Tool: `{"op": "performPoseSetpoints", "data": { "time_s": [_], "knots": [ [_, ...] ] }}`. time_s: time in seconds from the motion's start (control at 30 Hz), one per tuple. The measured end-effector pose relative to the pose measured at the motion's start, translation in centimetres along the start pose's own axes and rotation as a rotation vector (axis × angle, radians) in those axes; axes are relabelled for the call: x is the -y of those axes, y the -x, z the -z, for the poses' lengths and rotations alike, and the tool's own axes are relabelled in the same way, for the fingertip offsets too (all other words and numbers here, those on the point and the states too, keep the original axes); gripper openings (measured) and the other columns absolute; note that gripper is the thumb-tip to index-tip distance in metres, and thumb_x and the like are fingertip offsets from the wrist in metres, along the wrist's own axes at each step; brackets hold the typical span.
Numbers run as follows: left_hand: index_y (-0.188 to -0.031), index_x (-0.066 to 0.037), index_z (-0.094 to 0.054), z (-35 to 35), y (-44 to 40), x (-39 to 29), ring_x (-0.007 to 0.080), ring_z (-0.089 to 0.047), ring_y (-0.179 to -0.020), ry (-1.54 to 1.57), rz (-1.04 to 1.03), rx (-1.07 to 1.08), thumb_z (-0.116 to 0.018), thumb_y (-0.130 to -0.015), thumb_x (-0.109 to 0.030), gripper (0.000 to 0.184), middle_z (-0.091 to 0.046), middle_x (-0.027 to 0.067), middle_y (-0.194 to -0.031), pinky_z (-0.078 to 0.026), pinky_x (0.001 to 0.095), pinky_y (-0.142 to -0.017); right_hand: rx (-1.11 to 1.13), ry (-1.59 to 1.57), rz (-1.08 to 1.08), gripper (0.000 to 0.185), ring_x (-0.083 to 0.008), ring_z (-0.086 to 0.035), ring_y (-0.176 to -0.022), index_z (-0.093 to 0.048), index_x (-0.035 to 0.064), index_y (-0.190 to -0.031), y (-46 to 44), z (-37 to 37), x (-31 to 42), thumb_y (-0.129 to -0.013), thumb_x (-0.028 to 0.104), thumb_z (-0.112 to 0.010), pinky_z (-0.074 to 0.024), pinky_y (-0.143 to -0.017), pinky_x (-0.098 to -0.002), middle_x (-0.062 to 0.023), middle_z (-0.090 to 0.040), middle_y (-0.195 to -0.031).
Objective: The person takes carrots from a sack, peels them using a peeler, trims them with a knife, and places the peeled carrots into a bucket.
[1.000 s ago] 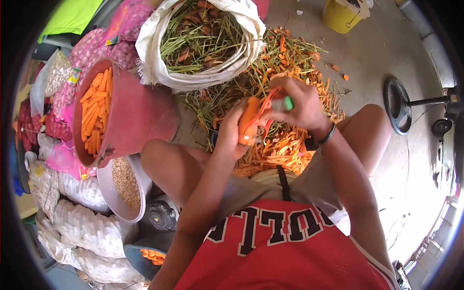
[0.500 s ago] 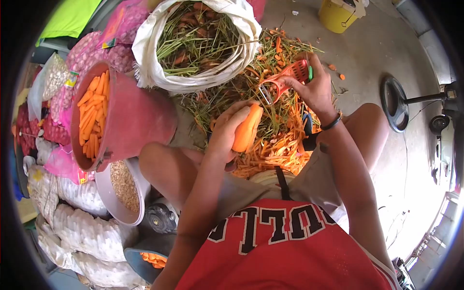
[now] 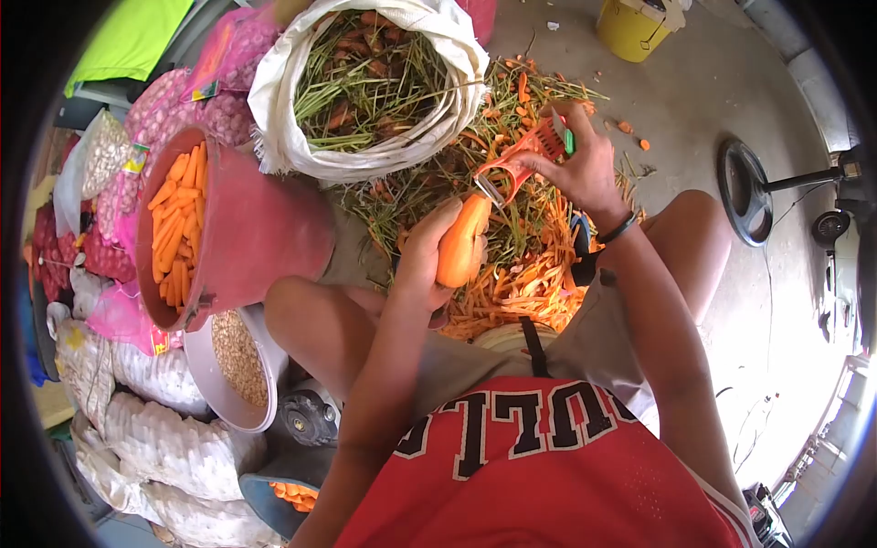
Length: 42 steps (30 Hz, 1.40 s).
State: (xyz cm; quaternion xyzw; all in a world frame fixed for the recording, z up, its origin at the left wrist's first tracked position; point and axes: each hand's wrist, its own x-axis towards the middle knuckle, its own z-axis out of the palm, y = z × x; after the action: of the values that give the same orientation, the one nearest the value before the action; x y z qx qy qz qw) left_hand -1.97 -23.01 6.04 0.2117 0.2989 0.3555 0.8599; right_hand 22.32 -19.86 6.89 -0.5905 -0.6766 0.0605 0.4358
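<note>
A peeled orange carrot is held in my left hand, its fingers wrapped round the near side. My right hand grips a red-orange peeler, with something green beside its handle. The peeler's metal blade is close to the carrot's upper end; whether they touch I cannot tell. Beneath both hands lies a heap of orange peelings mixed with green stalks. Beyond my left hand stands a white sack with unpeeled carrots and stalks inside.
At the left, a tilted red bucket holds peeled carrots. Below it are a pale tub and a dark container with carrots. Bags of garlic or onions fill the far left. A yellow bucket and a round black base are at right.
The peeler came away from the carrot, then moved back down toward its upper end. My left hand has turned the carrot, keeping hold of it.
</note>
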Motion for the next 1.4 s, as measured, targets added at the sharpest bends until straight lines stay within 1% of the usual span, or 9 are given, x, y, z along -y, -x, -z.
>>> {"op": "performPoseSetpoints", "data": {
  "time_s": [0.1, 0.23, 0.5, 0.63, 0.87, 0.93, 1.07, 1.3, 1.4],
  "knots": [
    [-0.120, -0.004, -0.056, -0.7, -0.6, -0.2, 0.0141, -0.061, -0.072, 0.004, -0.053, -0.068, -0.044, -0.104, -0.033, 0.035, -0.062, 0.0069, -0.096, -0.052, 0.0289, -0.064, 0.088, -0.208, -0.028, 0.070, -0.0277, -0.071, -0.075, -0.057, 0.0061, -0.112, 1.6, -0.3, 2.2, -0.065, 0.048, -0.088, -0.0573, -0.068, -0.0359, -0.0118, -0.068, -0.085],
    [-0.120, -0.005, -0.055, -0.7, -0.7, 0.5, 0.0140, -0.062, -0.074, 0.071, -0.048, -0.173, -0.044, -0.104, -0.033, 0.034, -0.062, 0.0066, -0.096, -0.053, 0.0310, -0.067, 0.178, -0.113, 0.328, 0.063, -0.0262, -0.070, -0.074, -0.060, 0.0091, -0.106, 2.3, -0.6, 4.0, -0.067, 0.051, -0.086, -0.0574, -0.064, -0.0361, -0.0074, -0.067, -0.085],
    [-0.119, -0.005, -0.056, 1.2, -0.8, 0.8, 0.0148, -0.060, -0.078, 0.097, 0.020, -0.036, -0.047, -0.103, -0.032, 0.033, -0.063, 0.0066, -0.098, -0.050, 0.0312, -0.065, 0.032, -0.078, -0.007, 0.072, -0.0259, -0.072, -0.076, -0.056, 0.0071, -0.111, 0.2, 0.9, 2.2, -0.064, 0.051, -0.088, -0.0580, -0.068, -0.0348, -0.0096, -0.069, -0.086],
    [-0.120, -0.005, -0.057, -0.4, -0.5, 0.2, 0.0137, -0.063, -0.083, 0.032, -0.032, -0.081, -0.041, -0.104, -0.033, 0.035, -0.065, 0.0063, -0.099, -0.053, 0.0310, -0.072, 0.186, -0.135, 0.328, 0.068, -0.0241, -0.071, -0.073, -0.058, 0.0093, -0.107, 2.1, -0.9, 3.9, -0.065, 0.056, -0.085, -0.0574, -0.063, -0.0349, -0.0063, -0.066, -0.082],
    [-0.121, -0.005, -0.059, 1.0, -0.5, 1.3, 0.0117, -0.062, -0.085, -0.076, 0.026, -0.182, -0.046, -0.102, -0.032, 0.036, -0.064, 0.0056, -0.102, -0.053, 0.0284, -0.066, -0.045, 0.061, 0.054, 0.068, -0.0235, -0.071, -0.073, -0.057, 0.0087, -0.109, -0.1, 0.3, 0.8, -0.064, 0.049, -0.088, -0.0567, -0.060, -0.0329, -0.0067, -0.068, -0.084],
    [-0.121, -0.004, -0.058, 1.9, -1.2, 1.1, 0.0115, -0.062, -0.084, 0.016, 0.003, -0.010, -0.046, -0.102, -0.032, 0.036, -0.064, 0.0061, -0.102, -0.053, 0.0278, -0.067, 0.004, -0.052, -0.059, 0.067, -0.0235, -0.071, -0.074, -0.057, 0.0085, -0.109, 0.0, 0.9, 1.8, -0.064, 0.047, -0.089, -0.0570, -0.062, -0.0335, -0.0074, -0.069, -0.084],
    [-0.121, -0.004, -0.059, -1.0, -0.7, 0.6, 0.0114, -0.060, -0.076, -0.081, -0.053, -0.128, -0.046, -0.103, -0.032, 0.035, -0.064, 0.0058, -0.097, -0.051, 0.0275, -0.064, 0.179, -0.131, 0.273, 0.065, -0.0229, -0.071, -0.071, -0.058, 0.0097, -0.108, 2.1, -0.8, 3.4, -0.066, 0.048, -0.088, -0.0563, -0.060, -0.0338, -0.0072, -0.069, -0.084],
    [-0.124, -0.004, -0.058, 0.6, -0.5, 1.0, 0.0117, -0.061, -0.077, -0.067, 0.002, -0.125, -0.046, -0.103, -0.029, 0.034, -0.063, 0.0042, -0.094, -0.053, 0.0309, -0.066, -0.127, 0.148, 0.081, 0.070, -0.0258, -0.070, -0.068, -0.056, 0.0074, -0.111, -0.6, 0.4, -0.5, -0.065, 0.050, -0.088, -0.0563, -0.059, -0.0359, -0.0089, -0.068, -0.083],
    [-0.125, -0.004, -0.057, 0.4, -1.2, 1.1, 0.0121, -0.062, -0.080, 0.010, -0.041, -0.140, -0.045, -0.104, -0.028, 0.034, -0.064, 0.0047, -0.097, -0.054, 0.0312, -0.067, 0.105, -0.164, 0.074, 0.070, -0.0267, -0.071, -0.072, -0.056, 0.0075, -0.111, 1.4, 0.1, 2.5, -0.065, 0.050, -0.088, -0.0579, -0.065, -0.0367, -0.0092, -0.068, -0.084]
  ]
}}
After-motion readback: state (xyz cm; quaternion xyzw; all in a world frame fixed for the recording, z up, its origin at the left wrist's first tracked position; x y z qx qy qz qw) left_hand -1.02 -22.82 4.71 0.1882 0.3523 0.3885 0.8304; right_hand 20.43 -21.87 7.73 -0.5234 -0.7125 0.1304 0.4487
